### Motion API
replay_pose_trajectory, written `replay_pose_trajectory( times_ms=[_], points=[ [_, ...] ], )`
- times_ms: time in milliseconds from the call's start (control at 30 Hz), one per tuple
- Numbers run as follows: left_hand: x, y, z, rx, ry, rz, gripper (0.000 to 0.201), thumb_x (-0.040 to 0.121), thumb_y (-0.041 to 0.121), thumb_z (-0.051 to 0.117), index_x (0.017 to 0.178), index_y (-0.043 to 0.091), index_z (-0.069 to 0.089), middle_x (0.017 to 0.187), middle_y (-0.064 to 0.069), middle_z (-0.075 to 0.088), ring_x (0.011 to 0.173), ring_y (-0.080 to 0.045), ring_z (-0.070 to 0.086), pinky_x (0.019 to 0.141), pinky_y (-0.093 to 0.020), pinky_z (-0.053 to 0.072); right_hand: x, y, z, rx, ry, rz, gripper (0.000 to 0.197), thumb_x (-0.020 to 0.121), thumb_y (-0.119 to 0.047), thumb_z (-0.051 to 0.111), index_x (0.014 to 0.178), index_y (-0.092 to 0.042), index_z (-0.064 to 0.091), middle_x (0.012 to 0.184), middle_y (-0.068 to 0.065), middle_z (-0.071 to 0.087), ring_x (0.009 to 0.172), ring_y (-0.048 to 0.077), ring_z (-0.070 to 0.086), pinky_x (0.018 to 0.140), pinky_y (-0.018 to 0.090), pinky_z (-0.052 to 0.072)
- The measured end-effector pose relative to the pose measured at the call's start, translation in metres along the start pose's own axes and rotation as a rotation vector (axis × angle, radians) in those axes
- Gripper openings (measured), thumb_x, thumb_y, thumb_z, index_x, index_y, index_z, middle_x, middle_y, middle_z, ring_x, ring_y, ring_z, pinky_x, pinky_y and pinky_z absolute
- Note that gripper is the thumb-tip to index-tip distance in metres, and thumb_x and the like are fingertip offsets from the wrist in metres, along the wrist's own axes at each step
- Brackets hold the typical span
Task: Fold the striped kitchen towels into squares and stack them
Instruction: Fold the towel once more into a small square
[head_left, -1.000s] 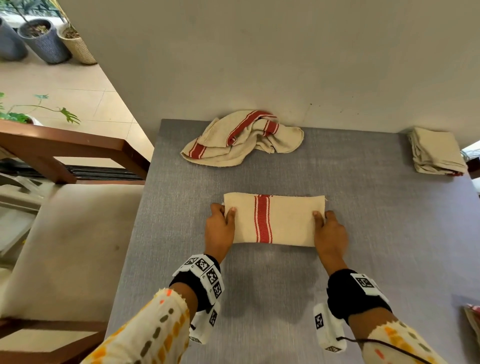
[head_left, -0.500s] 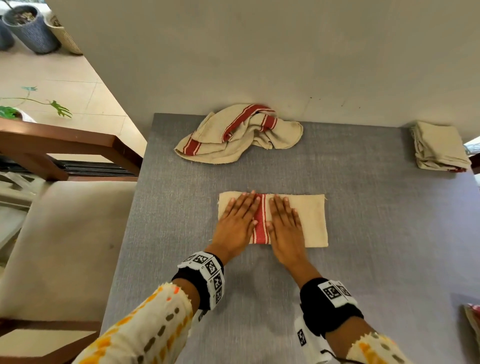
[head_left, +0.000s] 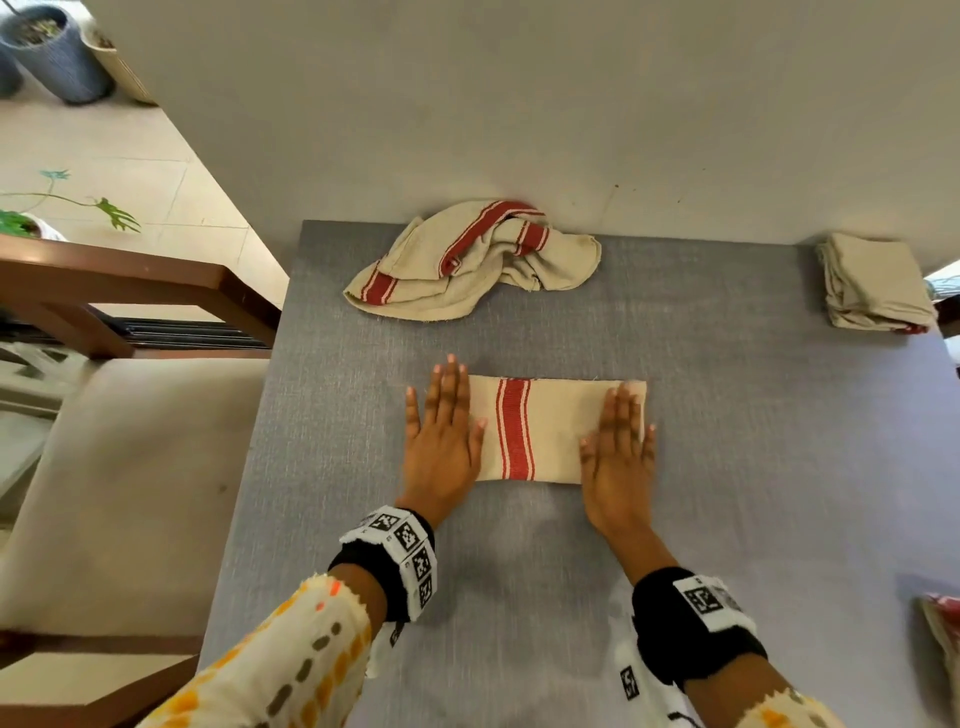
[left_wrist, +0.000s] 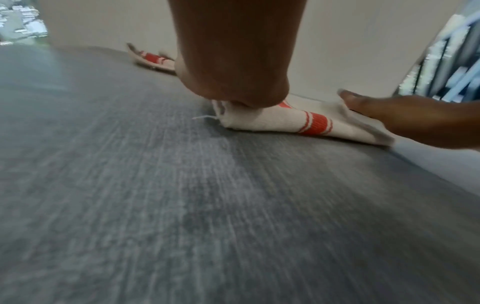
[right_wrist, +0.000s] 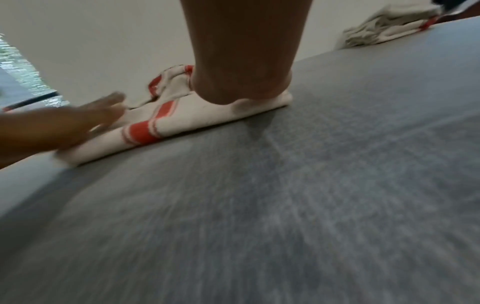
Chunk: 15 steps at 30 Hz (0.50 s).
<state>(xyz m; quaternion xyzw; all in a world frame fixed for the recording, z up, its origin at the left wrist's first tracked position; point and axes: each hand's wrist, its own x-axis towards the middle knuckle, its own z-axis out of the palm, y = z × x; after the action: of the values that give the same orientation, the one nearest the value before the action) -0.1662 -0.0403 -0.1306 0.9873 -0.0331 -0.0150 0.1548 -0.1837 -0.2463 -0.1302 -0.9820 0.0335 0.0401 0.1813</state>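
Note:
A beige towel with a red stripe (head_left: 540, 431) lies folded into a long rectangle in the middle of the grey table (head_left: 753, 467). My left hand (head_left: 441, 431) lies flat with straight fingers on its left end. My right hand (head_left: 621, 447) lies flat on its right end. The wrist views show the folded towel (left_wrist: 306, 123) (right_wrist: 182, 121) under both palms. A crumpled striped towel (head_left: 467, 260) lies at the back of the table. A stack of folded towels (head_left: 872, 283) sits at the back right corner.
A wall runs along the table's far edge. A cushioned wooden chair (head_left: 119, 457) stands to the left of the table. Another cloth item (head_left: 943, 629) shows at the right edge. Plant pots (head_left: 52, 57) stand on the floor far left.
Both hands slid outward from the towel's middle stripe to its two ends, flat on the cloth. A second ago they held the towel's ends at the near edge.

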Motion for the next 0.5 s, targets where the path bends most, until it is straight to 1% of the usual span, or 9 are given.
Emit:
replay_pose_trajectory(
  times_ms=[67,133,200,300,367,400,433,467,500],
  points=[
    [-0.010,0.016,0.006,-0.039,-0.046,0.135,0.060,0.094,0.038,0.016,0.146,0.013,-0.001,0.155,-0.003,-0.005,0.143,-0.017,-0.005,0.115,-0.039,-0.012,-0.015,-0.019,0.015,0.021,-0.038,-0.118,0.059,0.095,-0.047,0.001,0.145,-0.019,-0.010,0.155,0.000,-0.009,0.142,0.010,-0.013,0.114,0.026,-0.016],
    [-0.018,0.023,0.015,-0.013,-0.094,0.205,0.060,0.095,0.039,0.016,0.146,0.014,0.001,0.156,0.000,-0.009,0.143,-0.017,-0.002,0.116,-0.038,-0.008,-0.027,-0.026,0.028,-0.020,-0.091,-0.183,0.058,0.096,-0.046,0.001,0.146,-0.018,-0.007,0.155,-0.005,-0.017,0.143,0.010,-0.011,0.115,0.028,-0.012],
    [-0.021,0.014,0.020,0.029,-0.120,0.184,0.059,0.095,0.041,0.015,0.147,0.015,0.003,0.155,0.002,-0.011,0.143,-0.016,-0.001,0.116,-0.038,-0.007,-0.032,-0.017,0.031,-0.075,-0.132,-0.201,0.059,0.096,-0.045,0.003,0.147,-0.016,0.001,0.156,-0.005,-0.012,0.143,0.013,-0.006,0.115,0.030,-0.008],
    [-0.017,-0.005,0.014,0.059,-0.121,0.123,0.060,0.094,0.042,0.017,0.147,0.017,0.005,0.155,0.001,-0.001,0.142,-0.013,-0.004,0.114,-0.040,-0.012,-0.031,0.009,0.021,-0.104,-0.122,-0.176,0.062,0.095,-0.048,0.005,0.148,-0.015,0.007,0.157,0.001,0.004,0.143,0.014,-0.002,0.115,0.030,-0.006],
    [-0.013,-0.012,0.006,0.080,-0.112,0.066,0.061,0.093,0.044,0.015,0.146,0.017,0.003,0.154,0.000,-0.002,0.142,-0.015,-0.007,0.111,-0.040,-0.018,-0.030,0.025,0.013,-0.077,-0.063,-0.096,0.066,0.093,-0.053,0.004,0.147,-0.015,0.006,0.156,0.003,0.006,0.143,0.015,-0.001,0.115,0.030,-0.006],
    [-0.009,-0.014,0.001,0.087,-0.105,0.029,0.062,0.092,0.045,0.013,0.146,0.016,0.000,0.153,-0.001,-0.005,0.142,-0.017,-0.009,0.110,-0.040,-0.021,-0.028,0.030,0.007,-0.043,-0.038,-0.010,0.069,0.092,-0.055,0.009,0.147,-0.013,0.007,0.155,0.006,0.008,0.144,0.018,0.003,0.115,0.033,-0.003],
    [-0.004,-0.015,-0.003,0.094,-0.106,-0.006,0.064,0.091,0.046,0.009,0.146,0.015,-0.003,0.152,-0.002,-0.009,0.141,-0.018,-0.012,0.108,-0.040,-0.024,-0.027,0.034,0.000,0.004,-0.016,0.105,0.071,0.092,-0.054,0.019,0.146,-0.009,0.010,0.155,0.011,0.012,0.143,0.024,0.011,0.115,0.038,0.004],
    [0.001,-0.014,-0.008,0.104,-0.115,-0.026,0.066,0.088,0.047,0.004,0.145,0.014,-0.004,0.152,-0.002,-0.012,0.140,-0.019,-0.015,0.107,-0.040,-0.027,-0.024,0.035,-0.008,0.058,0.025,0.222,0.071,0.092,-0.049,0.033,0.145,-0.004,0.017,0.152,0.018,0.020,0.139,0.033,0.021,0.113,0.044,0.015],
    [0.007,-0.011,-0.012,0.121,-0.135,-0.021,0.069,0.085,0.048,-0.001,0.145,0.013,-0.005,0.152,-0.003,-0.014,0.139,-0.019,-0.018,0.106,-0.042,-0.028,-0.022,0.035,-0.015,0.111,0.069,0.317,0.068,0.092,-0.042,0.045,0.142,0.000,0.024,0.146,0.024,0.029,0.133,0.039,0.030,0.107,0.048,0.025]
  ],
)
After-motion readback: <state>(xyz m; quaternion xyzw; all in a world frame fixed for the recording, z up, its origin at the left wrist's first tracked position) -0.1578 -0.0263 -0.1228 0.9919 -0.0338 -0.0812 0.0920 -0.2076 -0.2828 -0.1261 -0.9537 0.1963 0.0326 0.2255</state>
